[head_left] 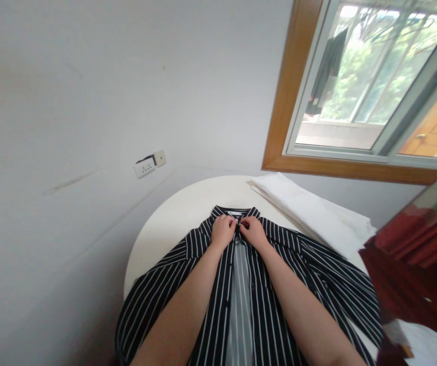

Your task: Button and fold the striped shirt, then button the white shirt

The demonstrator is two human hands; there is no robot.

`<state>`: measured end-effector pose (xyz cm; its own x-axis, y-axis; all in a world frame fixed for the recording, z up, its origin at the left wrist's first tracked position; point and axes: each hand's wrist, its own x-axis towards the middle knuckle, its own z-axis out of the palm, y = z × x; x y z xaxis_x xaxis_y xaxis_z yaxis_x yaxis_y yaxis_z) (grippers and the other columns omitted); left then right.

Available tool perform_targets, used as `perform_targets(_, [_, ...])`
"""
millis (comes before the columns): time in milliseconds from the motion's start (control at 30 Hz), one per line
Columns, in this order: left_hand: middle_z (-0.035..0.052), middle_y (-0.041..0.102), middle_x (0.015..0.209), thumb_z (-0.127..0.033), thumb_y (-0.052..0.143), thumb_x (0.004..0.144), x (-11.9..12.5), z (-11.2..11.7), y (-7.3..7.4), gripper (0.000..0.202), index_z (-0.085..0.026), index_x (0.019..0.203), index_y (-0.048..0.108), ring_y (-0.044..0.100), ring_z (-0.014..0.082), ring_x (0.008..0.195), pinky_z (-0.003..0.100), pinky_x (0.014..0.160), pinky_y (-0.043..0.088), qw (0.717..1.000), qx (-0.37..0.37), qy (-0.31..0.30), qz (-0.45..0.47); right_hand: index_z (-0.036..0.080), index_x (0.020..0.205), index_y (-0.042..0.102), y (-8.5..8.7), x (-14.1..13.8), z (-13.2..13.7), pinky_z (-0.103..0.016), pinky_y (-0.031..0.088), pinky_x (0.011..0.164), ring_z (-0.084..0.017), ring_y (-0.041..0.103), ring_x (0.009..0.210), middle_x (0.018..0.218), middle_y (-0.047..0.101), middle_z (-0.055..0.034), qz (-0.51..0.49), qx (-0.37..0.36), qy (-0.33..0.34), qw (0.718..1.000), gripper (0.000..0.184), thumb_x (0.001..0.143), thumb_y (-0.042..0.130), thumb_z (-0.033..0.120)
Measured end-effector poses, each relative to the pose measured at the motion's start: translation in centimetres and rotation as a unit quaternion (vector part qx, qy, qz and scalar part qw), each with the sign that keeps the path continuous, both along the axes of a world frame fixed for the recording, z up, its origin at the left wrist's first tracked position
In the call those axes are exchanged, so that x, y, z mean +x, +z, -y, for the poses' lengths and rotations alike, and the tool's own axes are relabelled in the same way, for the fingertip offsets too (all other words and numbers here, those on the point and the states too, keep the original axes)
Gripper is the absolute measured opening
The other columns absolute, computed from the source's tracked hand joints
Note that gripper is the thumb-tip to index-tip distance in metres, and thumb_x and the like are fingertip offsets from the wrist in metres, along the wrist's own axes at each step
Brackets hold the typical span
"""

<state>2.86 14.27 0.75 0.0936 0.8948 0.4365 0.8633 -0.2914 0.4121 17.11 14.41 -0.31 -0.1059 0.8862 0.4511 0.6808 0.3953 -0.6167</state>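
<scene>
Head, black striped shirt [261, 305], top fastening unclear

From my station I log a round white table [173, 223], smooth top, near edge outside my view. On it I record a black long-sleeved shirt with white stripes [260, 305], spread front up, collar toward the far edge, fabric reaching the left and right edges. Just beside it, a folded white cloth [310, 211] lies slantwise along the far-right edge. I note bare tabletop at far left.
</scene>
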Motion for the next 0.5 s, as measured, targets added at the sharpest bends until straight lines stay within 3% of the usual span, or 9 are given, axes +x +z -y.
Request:
perform_targets(200, [0.0049,0.061,0.082,-0.033,0.046,0.088,-0.05,-0.07,-0.01,0.025,-0.018,0.081,0.065,0.054,0.0178,0.083,0.03,0.08,0.039,1.0,-0.001,0.0,0.011,0.016,0.08,0.066,0.16,0.31,-0.35,-0.029,0.045,0.075,-0.016,0.057,0.073,0.079,0.063,-0.0037,-0.06,-0.025,-0.008,0.998,0.015,0.074,0.053,0.021])
perform_targets(367, [0.0041,0.06,0.082,-0.03,0.048,0.088,-0.06,0.04,0.01,0.021,-0.019,0.081,0.064,0.053,0.0176,0.082,0.029,0.077,0.04,1.0,0.006,0.002,0.016,0.016,0.084,0.066,0.28,0.04,-0.32,-0.027,0.046,0.069,-0.015,0.058,0.069,0.076,0.065,-0.0029,-0.156,-0.042,0.034,0.986,0.023,0.075,0.05,0.029])
perform_targets(500, [0.0041,0.06,0.082,-0.029,0.047,0.088,-0.08,0.07,0.02,0.021,-0.019,0.08,0.064,0.053,0.0175,0.082,0.029,0.077,0.04,1.0,0.006,0.006,0.019,0.015,0.082,0.065,0.11,-0.19,-0.29,-0.025,0.044,0.065,-0.014,0.056,0.064,0.071,0.064,-0.0022,-0.161,-0.048,0.049,0.985,0.024,0.075,0.049,0.03])
